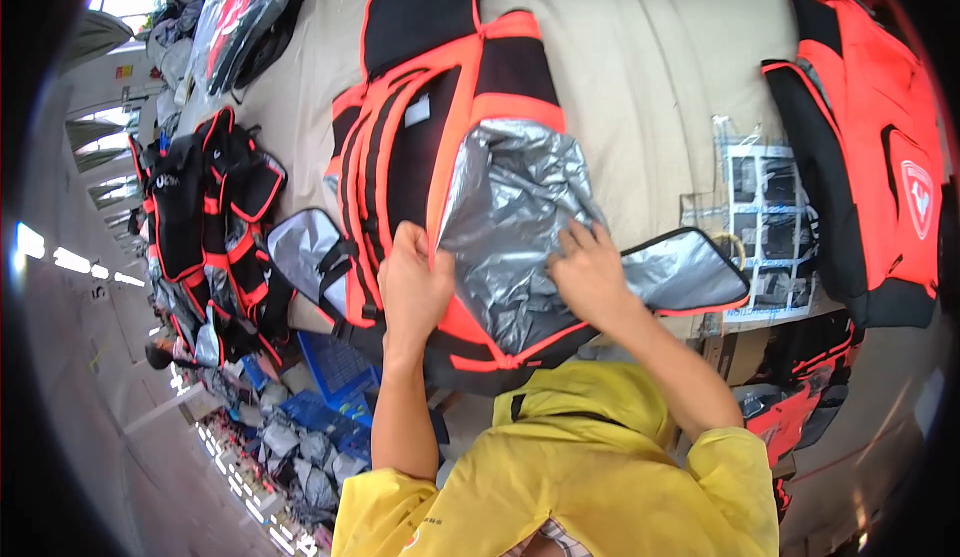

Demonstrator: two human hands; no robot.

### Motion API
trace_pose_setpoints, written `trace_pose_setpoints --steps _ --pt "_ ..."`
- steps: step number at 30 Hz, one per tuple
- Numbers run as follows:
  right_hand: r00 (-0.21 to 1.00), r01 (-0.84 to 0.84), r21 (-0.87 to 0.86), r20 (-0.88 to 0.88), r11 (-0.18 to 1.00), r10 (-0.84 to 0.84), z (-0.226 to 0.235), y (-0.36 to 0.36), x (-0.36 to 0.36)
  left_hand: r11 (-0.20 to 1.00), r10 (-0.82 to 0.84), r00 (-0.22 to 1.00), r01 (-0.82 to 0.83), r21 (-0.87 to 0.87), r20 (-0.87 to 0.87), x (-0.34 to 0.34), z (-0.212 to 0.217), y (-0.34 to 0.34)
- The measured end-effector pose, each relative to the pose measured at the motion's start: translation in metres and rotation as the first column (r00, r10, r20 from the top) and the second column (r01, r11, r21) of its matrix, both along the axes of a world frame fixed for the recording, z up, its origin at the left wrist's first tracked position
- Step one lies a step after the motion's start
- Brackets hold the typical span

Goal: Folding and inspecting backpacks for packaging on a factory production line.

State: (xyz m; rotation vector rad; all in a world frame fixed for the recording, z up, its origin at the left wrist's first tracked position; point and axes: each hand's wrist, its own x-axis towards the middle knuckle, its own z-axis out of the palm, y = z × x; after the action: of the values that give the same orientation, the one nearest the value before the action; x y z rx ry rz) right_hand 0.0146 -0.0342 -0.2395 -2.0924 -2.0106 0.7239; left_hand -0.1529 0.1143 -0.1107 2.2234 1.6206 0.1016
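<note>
A partly sewn backpack (405,177) in black and bright orange lies in front of me, its silver lining (520,207) bulging out wrinkled on the right. My left hand (415,277) is closed on the orange-trimmed edge of the backpack, beside the lining. On the lining's right part rests my right hand (588,269), fingers bent and apparently pinching the silver cloth; the fingertips are partly hidden. Silver-lined side flaps spread out to the left (305,247) and right (690,269). The backpack's lower end hangs over the near table edge, close to my body.
Beige cloth covers the table (640,77). Another orange and black bag (870,157) lies at the right by a taped printed sheet (768,222). More bag pieces (215,217) are piled at the left, a plastic-wrapped bag (250,22) behind them. A blue crate (335,372) stands below.
</note>
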Motion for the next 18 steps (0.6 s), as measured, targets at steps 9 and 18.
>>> trace_pose_setpoints --steps 9,18 --pt "0.873 0.374 -0.196 -0.256 0.907 -0.415 -0.017 0.022 -0.014 0.986 0.031 0.981 0.001 -0.166 0.190 0.000 -0.024 -0.019" --pt "0.796 0.157 -0.035 -0.587 0.987 -0.148 -0.041 0.083 -0.105 0.905 0.250 0.833 -0.020 -0.424 0.493 0.002 -0.028 -0.025"
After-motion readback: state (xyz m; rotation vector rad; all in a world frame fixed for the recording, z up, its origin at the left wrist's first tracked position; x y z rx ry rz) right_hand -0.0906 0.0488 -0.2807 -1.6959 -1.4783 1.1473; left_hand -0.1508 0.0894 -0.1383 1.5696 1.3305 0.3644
